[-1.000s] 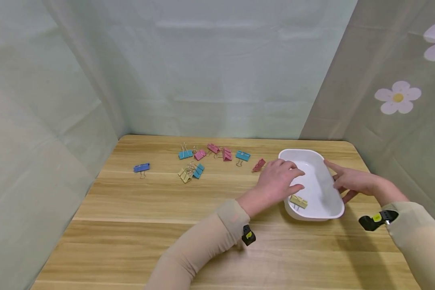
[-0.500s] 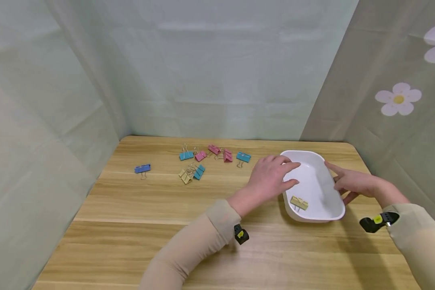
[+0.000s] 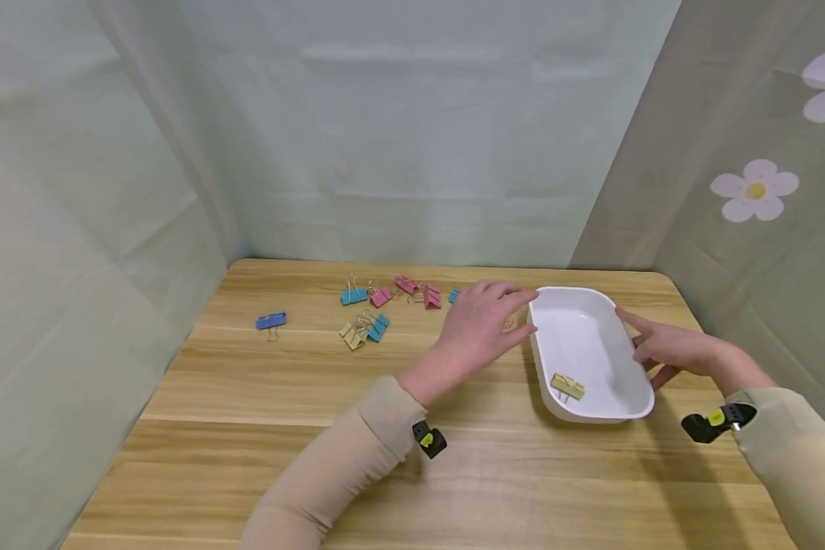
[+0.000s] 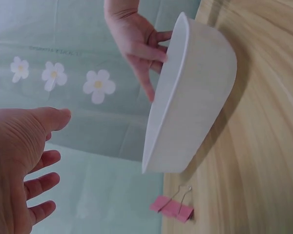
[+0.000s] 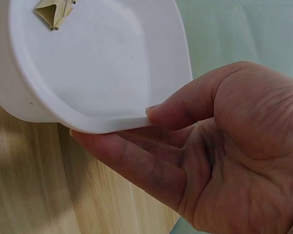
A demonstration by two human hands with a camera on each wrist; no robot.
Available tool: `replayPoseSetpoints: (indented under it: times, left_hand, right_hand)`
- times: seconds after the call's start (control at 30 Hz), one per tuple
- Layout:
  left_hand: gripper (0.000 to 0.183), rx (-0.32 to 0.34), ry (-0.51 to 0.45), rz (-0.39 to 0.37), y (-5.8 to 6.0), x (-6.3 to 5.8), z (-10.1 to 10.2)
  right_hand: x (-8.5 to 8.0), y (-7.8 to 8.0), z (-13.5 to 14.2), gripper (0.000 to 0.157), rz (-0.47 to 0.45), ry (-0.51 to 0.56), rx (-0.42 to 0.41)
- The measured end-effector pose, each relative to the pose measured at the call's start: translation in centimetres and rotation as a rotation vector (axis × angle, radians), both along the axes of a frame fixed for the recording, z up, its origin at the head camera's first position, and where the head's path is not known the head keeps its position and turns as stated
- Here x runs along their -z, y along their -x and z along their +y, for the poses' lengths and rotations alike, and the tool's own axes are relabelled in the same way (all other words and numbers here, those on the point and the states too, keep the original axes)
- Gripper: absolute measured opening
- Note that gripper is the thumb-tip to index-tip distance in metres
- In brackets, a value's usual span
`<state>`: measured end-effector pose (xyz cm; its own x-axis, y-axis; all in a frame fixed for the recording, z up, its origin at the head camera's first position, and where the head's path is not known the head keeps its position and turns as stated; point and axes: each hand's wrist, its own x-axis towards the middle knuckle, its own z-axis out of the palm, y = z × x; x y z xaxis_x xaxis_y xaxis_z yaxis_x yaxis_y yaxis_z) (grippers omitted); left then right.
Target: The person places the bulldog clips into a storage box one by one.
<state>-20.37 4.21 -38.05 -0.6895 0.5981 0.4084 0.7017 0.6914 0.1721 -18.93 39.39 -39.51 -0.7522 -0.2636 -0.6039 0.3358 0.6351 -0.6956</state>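
Note:
A white plastic tray (image 3: 584,328) stands at the right of the wooden table, with one yellow binder clip (image 3: 567,385) inside near its front left corner. My right hand (image 3: 677,347) pinches the tray's right rim; in the right wrist view the thumb is over the edge and the fingers are below it. Just left of the tray, my left hand (image 3: 477,325) hovers with fingers apart and nothing in them. A pink binder clip (image 4: 172,208) lies near the tray in the left wrist view, hidden by this hand from the head camera. A teal clip (image 3: 454,296) is partly covered too.
Toward the back middle lie several pink, teal and yellow binder clips, among them a pink one (image 3: 431,296) and a yellow one (image 3: 352,336). A blue binder clip (image 3: 271,321) lies apart at the left. Pale curtains (image 3: 412,153) enclose the table (image 3: 282,443).
My left hand has drawn back leftward from over the tray to beside it, now covering the nearest clips. The right hand keeps its hold on the rim, and the tray stays in place.

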Motion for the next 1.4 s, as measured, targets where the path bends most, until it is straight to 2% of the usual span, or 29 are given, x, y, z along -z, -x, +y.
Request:
replayPoseSetpoints:
  times: [0.23, 0.47, 0.67, 0.97, 1.4]
  left_hand:
    - [0.047, -0.024, -0.072, -0.010, 0.9, 0.2, -3.6]
    - [0.048, -0.066, -0.082, 0.000, 1.5, 0.4, -7.0]
    - [0.048, -0.094, -0.121, -0.009, 1.7, 0.7, -8.9]
    - [0.045, -0.124, -0.139, 0.026, 1.8, 1.0, -12.1]
    - [0.045, -0.229, -0.160, -0.029, 1.9, 0.8, -16.3]
  right_hand:
    - [0.0, 0.1, -0.1, 0.102, 0.003, 0.000, -0.003]
    - [0.1, 0.3, -0.2, 0.102, -0.001, -0.010, 0.000]
    - [0.0, 0.4, -0.2, 0.103, -0.002, -0.020, 0.002]
    - [-0.1, 0.4, -0.3, 0.103, 0.001, -0.016, 0.000]
    - [-0.1, 0.4, -0.4, 0.102, 0.004, -0.025, 0.002]
